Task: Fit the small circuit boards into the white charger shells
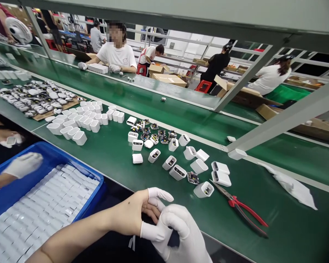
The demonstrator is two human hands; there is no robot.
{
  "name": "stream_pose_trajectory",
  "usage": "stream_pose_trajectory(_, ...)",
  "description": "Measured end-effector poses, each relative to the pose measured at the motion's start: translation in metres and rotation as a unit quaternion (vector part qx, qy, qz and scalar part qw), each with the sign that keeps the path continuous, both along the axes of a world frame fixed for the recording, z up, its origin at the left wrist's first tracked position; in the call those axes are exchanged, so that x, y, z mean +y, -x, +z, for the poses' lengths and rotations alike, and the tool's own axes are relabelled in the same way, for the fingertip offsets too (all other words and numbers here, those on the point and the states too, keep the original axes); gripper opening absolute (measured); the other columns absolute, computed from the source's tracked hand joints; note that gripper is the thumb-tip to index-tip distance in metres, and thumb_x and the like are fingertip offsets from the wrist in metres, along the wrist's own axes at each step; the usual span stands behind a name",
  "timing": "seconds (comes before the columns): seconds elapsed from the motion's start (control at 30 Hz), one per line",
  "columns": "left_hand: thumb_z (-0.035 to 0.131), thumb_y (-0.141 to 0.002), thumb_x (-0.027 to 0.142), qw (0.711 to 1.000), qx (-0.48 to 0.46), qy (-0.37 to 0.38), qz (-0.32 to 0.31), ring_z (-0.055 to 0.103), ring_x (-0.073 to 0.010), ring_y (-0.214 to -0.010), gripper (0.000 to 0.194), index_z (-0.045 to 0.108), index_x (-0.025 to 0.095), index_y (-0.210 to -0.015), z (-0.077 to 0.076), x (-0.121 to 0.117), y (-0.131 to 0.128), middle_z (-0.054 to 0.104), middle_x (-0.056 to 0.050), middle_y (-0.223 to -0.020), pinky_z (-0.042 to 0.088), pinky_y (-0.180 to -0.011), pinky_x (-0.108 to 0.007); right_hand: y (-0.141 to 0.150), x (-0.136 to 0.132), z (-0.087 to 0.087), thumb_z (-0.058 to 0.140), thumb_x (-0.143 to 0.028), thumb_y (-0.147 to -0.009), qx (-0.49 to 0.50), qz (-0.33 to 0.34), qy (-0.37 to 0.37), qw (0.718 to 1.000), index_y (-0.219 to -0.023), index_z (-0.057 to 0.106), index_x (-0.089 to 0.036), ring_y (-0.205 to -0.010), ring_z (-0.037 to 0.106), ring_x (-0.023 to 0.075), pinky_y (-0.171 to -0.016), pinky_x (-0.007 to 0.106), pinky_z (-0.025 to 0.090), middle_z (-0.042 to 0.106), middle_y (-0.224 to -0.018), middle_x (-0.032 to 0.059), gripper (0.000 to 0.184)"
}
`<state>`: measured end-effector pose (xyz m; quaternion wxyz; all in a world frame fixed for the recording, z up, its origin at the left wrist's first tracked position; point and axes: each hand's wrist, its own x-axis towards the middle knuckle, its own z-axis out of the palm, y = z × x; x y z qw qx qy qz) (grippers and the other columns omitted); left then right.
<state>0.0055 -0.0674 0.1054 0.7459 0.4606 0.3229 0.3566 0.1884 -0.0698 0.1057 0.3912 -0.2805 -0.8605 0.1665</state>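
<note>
In front of the bench's near edge my two hands meet. My left hand [145,212], bare but for white finger cots, bends its thumb and fingers toward my right hand [181,230], which wears a white glove and curls its fingers. Something whitish may lie between them, but the fingers cover it. Just beyond stand several white plastic housings [178,172], open at the top, some with circuit boards inside. A loose circuit board [193,178] lies among them. Red-handled pliers [239,210] rest on the green bench to the right, jaws toward the housings.
A blue bin [98,175] full of white housings stands at left; a co-worker's gloved hand [24,164] is over it. More housings [79,118] and white parts on cardboard [35,96] cover the bench at left. A metal post [249,78] rises at right, near a white bag [293,186].
</note>
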Motion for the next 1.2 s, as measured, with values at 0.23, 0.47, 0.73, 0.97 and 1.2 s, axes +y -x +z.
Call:
stream_pose_trajectory(0.23, 0.093, -0.049, 0.016, 0.999, -0.033, -0.003, -0.003, 0.064, -0.0148, -0.085, 0.086, 0.057, 0.021, -0.126, -0.004, -0.003, 0.004, 0.067, -0.005, -0.101, 0.052, -0.085, -0.029, 0.010, -0.008, 0.000, 0.054, -0.013, -0.089, -0.004, -0.023, -0.069, 0.997, -0.082, 0.049, -0.020, -0.068, 0.056, 0.0141, -0.061, 0.027, 0.047, 0.058, -0.070, 0.0004, 0.011)
stream_pose_trajectory(0.47, 0.091, -0.056, 0.019, 0.999, -0.032, -0.014, -0.019, 0.066, -0.0182, -0.089, 0.080, 0.055, 0.021, -0.128, -0.014, -0.004, 0.002, 0.068, -0.007, -0.103, 0.051, -0.086, -0.032, 0.011, -0.009, -0.004, 0.055, -0.013, -0.086, -0.021, -0.046, -0.053, 0.997, -0.078, 0.047, -0.020, -0.063, 0.053, 0.0135, -0.055, 0.026, 0.045, 0.053, -0.067, -0.0009, 0.013)
stream_pose_trajectory(0.73, 0.082, -0.065, 0.014, 0.995, -0.006, -0.093, 0.030, 0.065, -0.0192, -0.096, 0.076, 0.047, 0.021, -0.133, -0.009, -0.009, 0.001, 0.064, -0.008, -0.110, 0.050, -0.094, -0.037, 0.006, -0.003, -0.019, 0.059, -0.021, -0.090, 0.054, -0.090, -0.129, 0.986, -0.102, 0.052, -0.017, -0.086, 0.060, 0.0199, -0.080, 0.039, 0.051, 0.062, -0.090, 0.0056, 0.015)
stream_pose_trajectory(0.97, 0.078, -0.069, 0.016, 0.992, 0.037, -0.115, 0.032, 0.064, -0.0189, -0.095, 0.066, 0.050, 0.018, -0.129, -0.003, -0.010, 0.000, 0.064, -0.009, -0.108, 0.051, -0.092, -0.036, 0.005, 0.003, -0.003, 0.054, -0.018, -0.090, -0.025, -0.037, -0.129, 0.991, -0.091, 0.055, -0.020, -0.073, 0.059, 0.0167, -0.066, 0.032, 0.044, 0.066, -0.077, 0.0008, 0.002)
stream_pose_trajectory(1.2, 0.075, -0.072, 0.019, 0.986, 0.071, -0.150, 0.004, 0.064, -0.0208, -0.097, 0.064, 0.051, 0.017, -0.130, -0.006, -0.011, -0.002, 0.065, -0.010, -0.111, 0.053, -0.092, -0.036, 0.001, 0.000, -0.008, 0.051, -0.008, -0.082, -0.085, -0.003, -0.098, 0.992, -0.072, 0.045, -0.021, -0.058, 0.047, 0.0136, -0.056, 0.030, 0.036, 0.055, -0.062, -0.0022, 0.017)
